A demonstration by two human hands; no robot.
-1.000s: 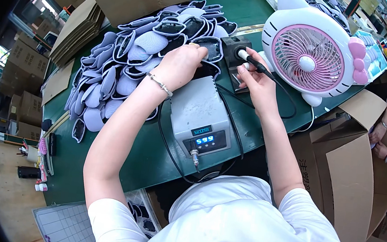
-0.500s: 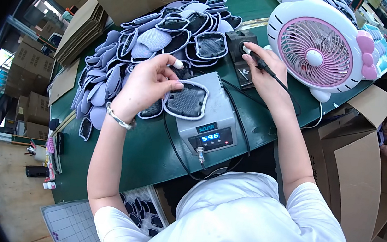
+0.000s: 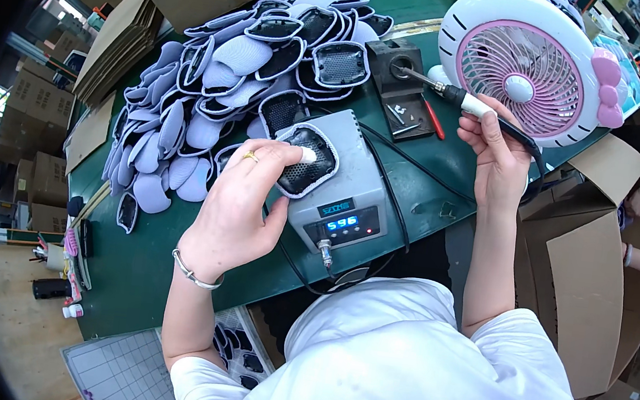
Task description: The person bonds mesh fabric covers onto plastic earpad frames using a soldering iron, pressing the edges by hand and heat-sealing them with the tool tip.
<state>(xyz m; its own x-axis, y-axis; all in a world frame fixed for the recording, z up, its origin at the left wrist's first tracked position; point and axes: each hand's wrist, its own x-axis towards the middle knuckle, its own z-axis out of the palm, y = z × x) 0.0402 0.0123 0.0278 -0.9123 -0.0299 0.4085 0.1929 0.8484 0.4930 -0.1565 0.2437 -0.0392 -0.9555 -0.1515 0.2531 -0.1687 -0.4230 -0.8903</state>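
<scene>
Gripping a soldering iron (image 3: 474, 105) in the right hand (image 3: 499, 160), a person (image 3: 428, 357) in the head view touches a pad (image 3: 313, 175) atop a grey box (image 3: 362, 183) with the left hand (image 3: 237, 210), its grip unclear. Blue digits (image 3: 342, 223) light the box's display (image 3: 364, 221).

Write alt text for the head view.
A person's left hand touches a black, pale-rimmed pad on a grey control box; the right hand holds a soldering iron, tip at a black stand. Similar pads lie heaped nearby.
</scene>
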